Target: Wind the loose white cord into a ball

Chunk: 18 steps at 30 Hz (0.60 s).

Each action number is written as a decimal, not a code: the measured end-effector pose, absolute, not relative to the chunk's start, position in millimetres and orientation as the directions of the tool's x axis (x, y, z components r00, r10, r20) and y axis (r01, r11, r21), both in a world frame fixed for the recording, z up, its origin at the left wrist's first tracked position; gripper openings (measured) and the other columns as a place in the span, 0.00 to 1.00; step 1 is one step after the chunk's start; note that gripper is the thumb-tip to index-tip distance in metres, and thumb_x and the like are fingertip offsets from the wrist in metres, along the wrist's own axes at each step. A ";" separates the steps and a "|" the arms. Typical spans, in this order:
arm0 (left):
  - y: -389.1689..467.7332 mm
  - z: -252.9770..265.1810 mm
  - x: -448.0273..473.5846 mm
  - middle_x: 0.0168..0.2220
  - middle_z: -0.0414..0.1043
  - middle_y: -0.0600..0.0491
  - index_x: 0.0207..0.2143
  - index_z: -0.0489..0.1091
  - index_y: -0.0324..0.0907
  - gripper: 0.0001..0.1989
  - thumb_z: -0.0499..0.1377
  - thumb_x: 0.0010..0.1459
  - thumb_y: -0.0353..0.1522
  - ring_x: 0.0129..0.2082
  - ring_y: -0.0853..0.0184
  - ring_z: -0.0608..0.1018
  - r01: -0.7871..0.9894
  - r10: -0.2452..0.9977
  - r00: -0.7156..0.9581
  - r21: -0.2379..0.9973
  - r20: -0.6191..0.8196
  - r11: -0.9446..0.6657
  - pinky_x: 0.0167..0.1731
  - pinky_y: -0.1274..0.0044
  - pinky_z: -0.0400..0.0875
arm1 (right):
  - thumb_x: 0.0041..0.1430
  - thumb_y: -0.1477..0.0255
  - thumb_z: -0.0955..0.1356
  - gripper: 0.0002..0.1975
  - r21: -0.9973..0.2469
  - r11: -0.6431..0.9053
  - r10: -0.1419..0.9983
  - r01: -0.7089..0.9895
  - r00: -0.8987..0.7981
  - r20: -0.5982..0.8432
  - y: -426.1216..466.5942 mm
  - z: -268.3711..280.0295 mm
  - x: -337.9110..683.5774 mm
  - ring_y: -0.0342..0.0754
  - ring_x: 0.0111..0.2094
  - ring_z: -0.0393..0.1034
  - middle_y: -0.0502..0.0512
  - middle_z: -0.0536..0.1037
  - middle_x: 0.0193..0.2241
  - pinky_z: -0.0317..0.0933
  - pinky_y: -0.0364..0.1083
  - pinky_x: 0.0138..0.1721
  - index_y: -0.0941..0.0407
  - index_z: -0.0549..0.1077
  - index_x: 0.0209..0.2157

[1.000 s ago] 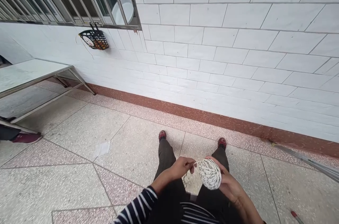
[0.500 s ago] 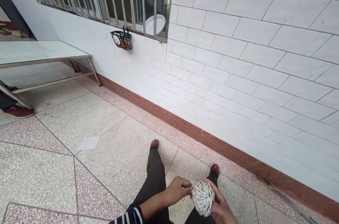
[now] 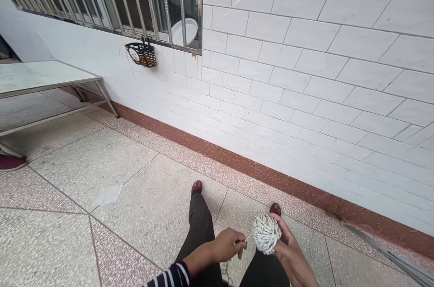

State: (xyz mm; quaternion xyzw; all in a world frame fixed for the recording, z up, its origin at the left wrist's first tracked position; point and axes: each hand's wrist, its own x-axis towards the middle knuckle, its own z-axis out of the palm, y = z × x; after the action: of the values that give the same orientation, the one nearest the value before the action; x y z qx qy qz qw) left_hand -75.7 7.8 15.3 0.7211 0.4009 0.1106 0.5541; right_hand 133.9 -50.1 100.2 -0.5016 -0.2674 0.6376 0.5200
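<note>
A round ball of pale cord [image 3: 266, 234], wound in thick crossing strands, sits in my right hand [image 3: 289, 251], whose thumb and fingers wrap its right side. Just left of the ball, my left hand [image 3: 228, 245] pinches a thin strand of the cord [image 3: 249, 237] that runs across the small gap to the ball. More cord [image 3: 226, 270] appears to hang below my left hand, between my legs. The left fingertips are apart from the ball's surface. The ball's underside is partly hidden by my right palm.
A white tiled wall [image 3: 264, 97] with a red-brown skirting strip stands ahead. A black basket [image 3: 144, 54] hangs from the barred window. At left is a low table [image 3: 44, 74], with another person's shoe [image 3: 12, 162] beneath. White paper [image 3: 109, 195] lies on the floor.
My left hand has drawn away from the ball, with a strand stretched between them. The ball has risen slightly and moved right in my right hand. The view has shifted right.
</note>
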 end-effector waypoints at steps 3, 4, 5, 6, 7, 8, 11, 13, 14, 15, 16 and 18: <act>0.0 8.8 -67.4 0.22 0.74 0.58 0.32 0.75 0.42 0.12 0.55 0.63 0.37 0.22 0.72 0.70 0.443 0.656 0.696 0.894 -0.292 -0.073 0.27 0.82 0.63 | 0.41 0.71 0.77 0.32 -0.938 -0.284 0.941 -0.201 0.129 -0.313 -44.2 106.8 138.0 0.57 0.43 0.74 0.52 0.79 0.43 0.66 0.51 0.43 0.46 0.72 0.52; -3.4 6.2 -66.2 0.22 0.74 0.58 0.33 0.75 0.42 0.11 0.55 0.62 0.36 0.22 0.72 0.71 0.441 0.643 0.702 0.896 -0.306 -0.055 0.27 0.82 0.63 | 0.41 0.71 0.76 0.31 -0.955 -0.269 0.943 -0.121 0.169 -0.287 -41.3 107.7 141.3 0.56 0.40 0.74 0.51 0.79 0.41 0.66 0.50 0.41 0.47 0.72 0.51; -6.7 3.4 -66.4 0.21 0.73 0.58 0.34 0.75 0.42 0.10 0.55 0.62 0.35 0.22 0.71 0.71 0.446 0.632 0.703 0.894 -0.325 -0.037 0.27 0.83 0.64 | 0.41 0.71 0.76 0.31 -0.966 -0.254 0.942 -0.045 0.214 -0.258 -38.2 108.2 144.8 0.56 0.39 0.73 0.51 0.79 0.39 0.65 0.50 0.40 0.47 0.71 0.50; -9.7 0.2 -68.0 0.20 0.72 0.58 0.34 0.75 0.42 0.10 0.55 0.62 0.35 0.22 0.71 0.71 0.457 0.620 0.704 0.889 -0.346 -0.022 0.27 0.83 0.64 | 0.40 0.71 0.75 0.30 -0.971 -0.238 0.938 0.017 0.264 -0.225 -35.2 108.7 148.3 0.56 0.38 0.73 0.51 0.78 0.39 0.65 0.50 0.40 0.47 0.71 0.48; -12.0 -3.0 -70.9 0.20 0.72 0.58 0.34 0.76 0.42 0.10 0.55 0.61 0.34 0.22 0.71 0.71 0.471 0.611 0.702 0.882 -0.366 -0.014 0.27 0.83 0.64 | 0.38 0.71 0.76 0.30 -0.973 -0.223 0.927 0.056 0.320 -0.194 -32.6 109.4 151.4 0.57 0.39 0.73 0.52 0.78 0.39 0.65 0.51 0.40 0.48 0.71 0.47; -13.5 -6.1 -74.9 0.20 0.72 0.58 0.34 0.76 0.42 0.10 0.55 0.61 0.34 0.22 0.71 0.72 0.487 0.604 0.700 0.873 -0.381 -0.014 0.27 0.83 0.64 | 0.36 0.70 0.76 0.30 -0.974 -0.215 0.910 0.069 0.377 -0.174 -30.5 110.8 153.8 0.58 0.41 0.73 0.53 0.78 0.39 0.66 0.51 0.41 0.48 0.70 0.46; -11.9 -10.6 -88.2 0.22 0.74 0.57 0.32 0.76 0.42 0.10 0.55 0.60 0.33 0.25 0.70 0.74 0.531 0.631 0.681 0.844 -0.371 -0.077 0.31 0.82 0.67 | 0.36 0.66 0.76 0.31 -0.980 -0.197 0.873 -0.006 0.454 -0.178 -28.6 119.7 155.3 0.60 0.45 0.72 0.55 0.77 0.43 0.67 0.52 0.44 0.49 0.69 0.47; -5.9 -7.8 -93.2 0.26 0.77 0.56 0.32 0.76 0.42 0.10 0.56 0.60 0.34 0.31 0.68 0.77 0.556 0.675 0.658 0.820 -0.334 -0.136 0.36 0.80 0.69 | 0.39 0.67 0.76 0.32 -0.982 -0.187 0.908 -0.038 0.374 -0.188 -30.9 128.3 150.8 0.59 0.45 0.72 0.55 0.77 0.45 0.68 0.51 0.44 0.49 0.69 0.49; -2.0 -4.7 -93.2 0.29 0.78 0.55 0.33 0.77 0.42 0.09 0.57 0.60 0.35 0.34 0.67 0.78 0.552 0.693 0.651 0.820 -0.311 -0.151 0.39 0.79 0.69 | 0.40 0.68 0.76 0.32 -0.983 -0.180 0.931 -0.038 0.316 -0.183 -32.7 132.2 146.7 0.58 0.45 0.73 0.55 0.77 0.45 0.68 0.50 0.43 0.50 0.68 0.50; 2.2 -0.9 -91.1 0.32 0.80 0.54 0.36 0.77 0.43 0.09 0.59 0.59 0.36 0.37 0.66 0.79 0.530 0.705 0.650 0.834 -0.284 -0.152 0.41 0.79 0.70 | 0.40 0.69 0.76 0.33 -0.986 -0.166 0.950 -0.030 0.264 -0.168 -34.9 135.1 141.4 0.57 0.44 0.73 0.55 0.76 0.46 0.68 0.49 0.42 0.50 0.68 0.51; 6.3 3.5 -87.1 0.36 0.80 0.54 0.40 0.77 0.44 0.10 0.61 0.58 0.37 0.39 0.64 0.79 0.485 0.709 0.657 0.863 -0.257 -0.137 0.43 0.78 0.70 | 0.40 0.70 0.76 0.33 -0.989 -0.146 0.963 -0.020 0.225 -0.147 -37.2 136.7 135.2 0.56 0.44 0.73 0.55 0.76 0.47 0.68 0.48 0.41 0.50 0.68 0.51; 13.1 12.6 -74.2 0.42 0.80 0.53 0.48 0.76 0.43 0.18 0.65 0.55 0.38 0.43 0.63 0.78 0.343 0.714 0.672 0.937 -0.196 -0.065 0.45 0.76 0.71 | 0.38 0.70 0.76 0.34 -0.994 -0.105 0.978 -0.017 0.181 -0.107 -41.8 135.3 121.4 0.55 0.44 0.72 0.55 0.75 0.48 0.67 0.46 0.39 0.50 0.68 0.51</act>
State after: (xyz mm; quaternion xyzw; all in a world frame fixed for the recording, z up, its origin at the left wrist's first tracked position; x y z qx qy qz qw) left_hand -74.2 13.1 12.6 0.7116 0.3712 0.1615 0.5742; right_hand 121.4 -41.8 135.3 -0.5677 -0.4230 0.4800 0.5181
